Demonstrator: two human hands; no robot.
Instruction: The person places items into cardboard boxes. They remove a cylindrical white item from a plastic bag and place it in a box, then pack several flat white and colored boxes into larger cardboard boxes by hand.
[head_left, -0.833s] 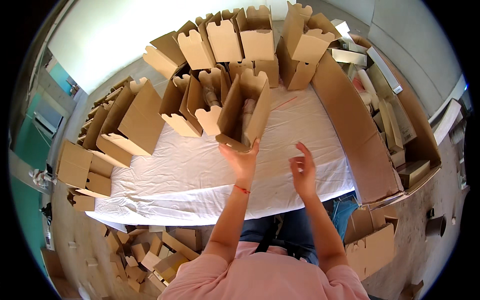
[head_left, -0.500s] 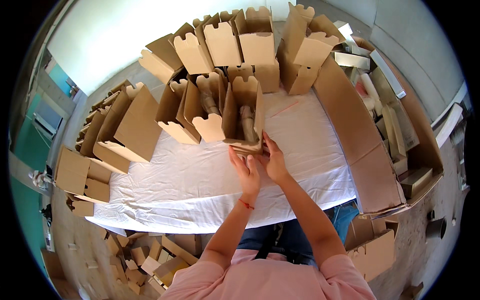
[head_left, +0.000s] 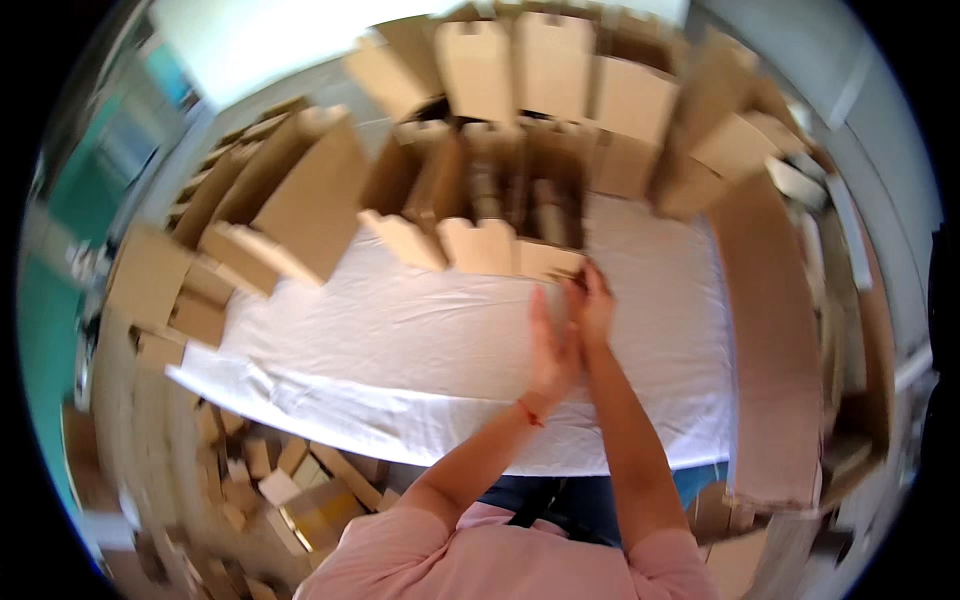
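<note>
Three open-topped cardboard boxes stand side by side on the white-covered table. The rightmost box [head_left: 548,260] holds an upright, wrapped brownish object [head_left: 549,212]. My right hand [head_left: 597,312] is at this box's front right corner; motion blur smears its fingers. Just left of and below it, my left hand [head_left: 552,355] has its fingers stretched out, close to the box's front and near my right hand. The middle box [head_left: 478,246] has a similar wrapped object [head_left: 486,192] inside. No contents show in the left box [head_left: 405,240].
Behind stands a row of tall open boxes [head_left: 555,65]. More cardboard boxes [head_left: 310,200] line the table's left side. A large carton [head_left: 770,360] of packaging pieces borders the right. Loose cardboard scraps [head_left: 320,510] lie on the floor below the white cloth [head_left: 420,340].
The view has shifted, so the table's things appear displaced. My hands have drawn closer together at the rightmost box's front right corner; that box now stands flush with the middle one.
</note>
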